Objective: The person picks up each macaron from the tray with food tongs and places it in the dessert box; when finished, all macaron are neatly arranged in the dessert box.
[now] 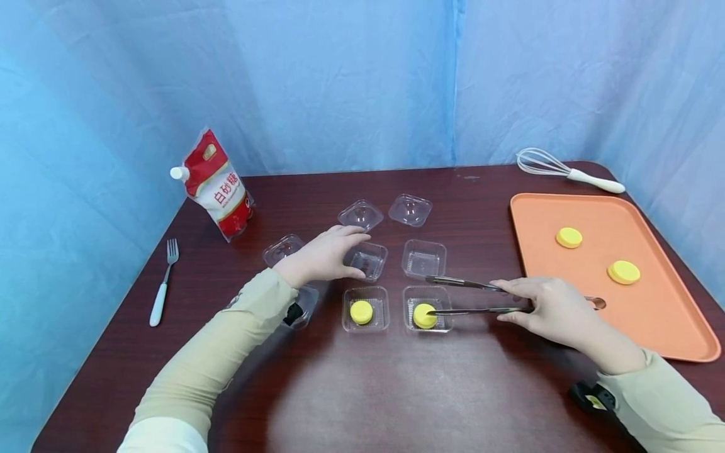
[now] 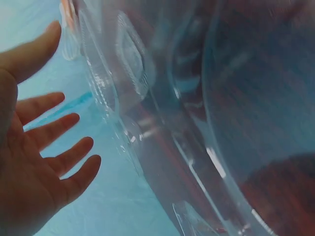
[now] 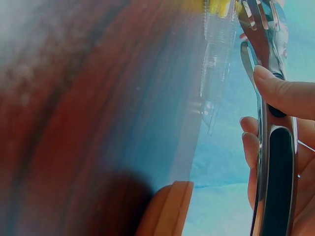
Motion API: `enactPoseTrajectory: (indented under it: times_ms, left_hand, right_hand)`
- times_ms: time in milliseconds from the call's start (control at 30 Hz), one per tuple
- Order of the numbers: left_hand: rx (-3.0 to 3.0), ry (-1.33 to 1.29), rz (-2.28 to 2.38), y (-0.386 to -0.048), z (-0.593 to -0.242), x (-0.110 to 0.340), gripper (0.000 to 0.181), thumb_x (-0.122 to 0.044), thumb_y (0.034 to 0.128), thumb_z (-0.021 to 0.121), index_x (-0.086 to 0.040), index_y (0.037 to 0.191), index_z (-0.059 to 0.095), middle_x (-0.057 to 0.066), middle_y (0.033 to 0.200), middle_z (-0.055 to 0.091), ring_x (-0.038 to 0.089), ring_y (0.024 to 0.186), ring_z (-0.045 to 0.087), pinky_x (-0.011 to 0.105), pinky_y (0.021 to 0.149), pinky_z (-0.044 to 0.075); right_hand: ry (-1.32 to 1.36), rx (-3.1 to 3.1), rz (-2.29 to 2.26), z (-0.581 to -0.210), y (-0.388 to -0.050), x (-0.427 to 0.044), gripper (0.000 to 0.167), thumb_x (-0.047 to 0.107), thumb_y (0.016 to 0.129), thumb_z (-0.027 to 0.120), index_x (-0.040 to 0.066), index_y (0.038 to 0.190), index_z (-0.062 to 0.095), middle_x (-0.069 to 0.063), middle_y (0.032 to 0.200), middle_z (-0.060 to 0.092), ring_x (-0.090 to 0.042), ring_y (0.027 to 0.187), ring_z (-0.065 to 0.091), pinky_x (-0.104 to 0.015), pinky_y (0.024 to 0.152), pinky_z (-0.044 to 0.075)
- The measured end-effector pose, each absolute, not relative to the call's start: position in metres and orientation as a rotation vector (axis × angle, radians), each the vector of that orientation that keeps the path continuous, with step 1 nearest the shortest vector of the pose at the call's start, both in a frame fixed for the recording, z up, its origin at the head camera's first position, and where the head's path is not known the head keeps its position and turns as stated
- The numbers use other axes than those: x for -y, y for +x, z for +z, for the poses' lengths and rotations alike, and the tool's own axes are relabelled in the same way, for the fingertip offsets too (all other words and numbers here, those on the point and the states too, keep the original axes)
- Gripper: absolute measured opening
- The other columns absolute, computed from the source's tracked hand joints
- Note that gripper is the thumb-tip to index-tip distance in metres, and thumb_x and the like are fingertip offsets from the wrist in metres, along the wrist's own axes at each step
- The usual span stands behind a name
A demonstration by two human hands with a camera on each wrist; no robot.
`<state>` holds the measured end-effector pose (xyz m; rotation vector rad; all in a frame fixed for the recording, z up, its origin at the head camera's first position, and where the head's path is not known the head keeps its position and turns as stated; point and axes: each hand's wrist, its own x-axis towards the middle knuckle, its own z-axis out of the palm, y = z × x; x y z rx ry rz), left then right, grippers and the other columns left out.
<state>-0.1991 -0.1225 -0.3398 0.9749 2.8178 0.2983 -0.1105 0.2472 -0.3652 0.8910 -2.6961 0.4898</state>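
Note:
My right hand [image 1: 552, 311] holds metal tongs [image 1: 472, 311], seen close in the right wrist view [image 3: 273, 147]. The tongs' arms are spread; one tip lies at the yellow disc [image 1: 424, 316] inside the front right clear container [image 1: 444, 322]. To its left, a similar container [image 1: 384, 324] holds another yellow disc [image 1: 361, 312]. My left hand [image 1: 328, 253] reaches over the left side of a clear container [image 1: 370, 261], fingers apart; whether it touches is unclear. In the left wrist view the hand [image 2: 44, 142] has its fingers spread.
Two yellow discs [image 1: 569, 237] [image 1: 624, 272] lie on an orange tray [image 1: 544, 302] at right, a whisk [image 1: 595, 180] behind it. Clear lids or containers [image 1: 410, 210] [image 1: 423, 258] [image 1: 283, 247] [image 1: 308, 305] surround my left hand. A red-white bag [image 1: 221, 189] and fork [image 1: 164, 286] are at left.

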Motion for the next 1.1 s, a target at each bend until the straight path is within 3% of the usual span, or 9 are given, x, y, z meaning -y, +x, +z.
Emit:
enactPoseTrajectory:
  times_ms: [133, 267, 600, 667, 733, 900, 967, 1100]
  left_hand:
    - [-2.75, 1.008, 0.225, -0.205, -0.341, 0.122, 0.076, -0.036, 0.0804, 0.074, -0.009, 0.143, 0.042, 0.014, 0.149, 0.036, 0.034, 0.137, 0.032, 0.048, 0.111, 0.029]
    - [-2.702, 1.05, 0.171, -0.21, -0.343, 0.121, 0.075, -0.035, 0.0807, 0.074, -0.01, 0.143, 0.041, 0.013, 0.15, 0.036, 0.034, 0.138, 0.031, 0.049, 0.111, 0.029]
    - [-2.69, 1.041, 0.146, -0.211, -0.348, 0.122, 0.071, -0.032, 0.0811, 0.074, -0.01, 0.142, 0.044, 0.013, 0.144, 0.044, 0.032, 0.135, 0.035, 0.048, 0.109, 0.031]
    - [-2.699, 1.047, 0.146, -0.211, -0.349, 0.122, 0.071, -0.032, 0.0811, 0.074, -0.01, 0.141, 0.044, 0.013, 0.142, 0.046, 0.031, 0.133, 0.037, 0.047, 0.109, 0.032]
    - [-2.707, 1.046, 0.15, -0.212, -0.35, 0.122, 0.071, -0.032, 0.081, 0.075, -0.009, 0.141, 0.045, 0.013, 0.141, 0.047, 0.031, 0.132, 0.039, 0.046, 0.109, 0.033]
    - [-2.707, 0.999, 0.191, -0.213, -0.352, 0.122, 0.073, -0.032, 0.081, 0.075, -0.008, 0.142, 0.043, 0.014, 0.141, 0.046, 0.029, 0.13, 0.044, 0.042, 0.108, 0.036]
    - [-2.706, 0.977, 0.208, -0.214, -0.353, 0.122, 0.074, -0.033, 0.0804, 0.075, -0.008, 0.142, 0.042, 0.014, 0.141, 0.046, 0.029, 0.128, 0.046, 0.041, 0.107, 0.038]
    - [-2.721, 0.966, 0.213, -0.215, -0.354, 0.121, 0.077, -0.034, 0.078, 0.077, -0.008, 0.142, 0.043, 0.013, 0.138, 0.048, 0.028, 0.123, 0.05, 0.041, 0.104, 0.04]
  right_hand:
    - [0.889, 2.709, 0.518, -0.366, -0.111, -0.248, 0.051, 0.015, 0.063, 0.086, 0.008, 0.111, 0.07, -0.009, 0.096, 0.073, 0.004, 0.054, 0.039, -0.017, 0.048, 0.029]
    - [0.877, 2.718, 0.534, -0.366, -0.111, -0.249, 0.051, 0.014, 0.063, 0.086, 0.008, 0.111, 0.07, -0.009, 0.096, 0.073, 0.005, 0.05, 0.022, -0.017, 0.045, 0.025]
    - [0.859, 2.709, 0.514, -0.365, -0.111, -0.251, 0.052, 0.016, 0.063, 0.086, 0.009, 0.112, 0.07, -0.001, 0.087, 0.072, 0.006, 0.049, 0.024, -0.017, 0.044, 0.022]
    - [0.831, 2.719, 0.51, -0.364, -0.111, -0.252, 0.052, 0.017, 0.063, 0.086, 0.01, 0.112, 0.07, -0.001, 0.087, 0.072, 0.003, 0.051, 0.028, -0.017, 0.047, 0.025]
    - [0.788, 2.73, 0.513, -0.362, -0.111, -0.254, 0.052, 0.017, 0.064, 0.086, 0.01, 0.113, 0.07, -0.004, 0.09, 0.073, -0.001, 0.055, 0.043, -0.018, 0.049, 0.028]
    - [0.664, 2.745, 0.598, -0.355, -0.111, -0.264, 0.053, 0.015, 0.069, 0.083, 0.01, 0.119, 0.067, -0.013, 0.098, 0.072, 0.003, 0.04, 0.033, -0.017, 0.04, 0.023]
    - [0.607, 2.758, 0.625, -0.352, -0.112, -0.271, 0.053, 0.016, 0.071, 0.082, 0.011, 0.122, 0.065, -0.011, 0.085, 0.073, 0.003, 0.037, 0.014, -0.018, 0.037, 0.019]
    - [0.461, 2.768, 0.635, -0.345, -0.115, -0.285, 0.052, 0.019, 0.073, 0.081, 0.009, 0.121, 0.066, -0.004, 0.074, 0.069, 0.006, 0.047, 0.038, -0.02, 0.042, 0.032]
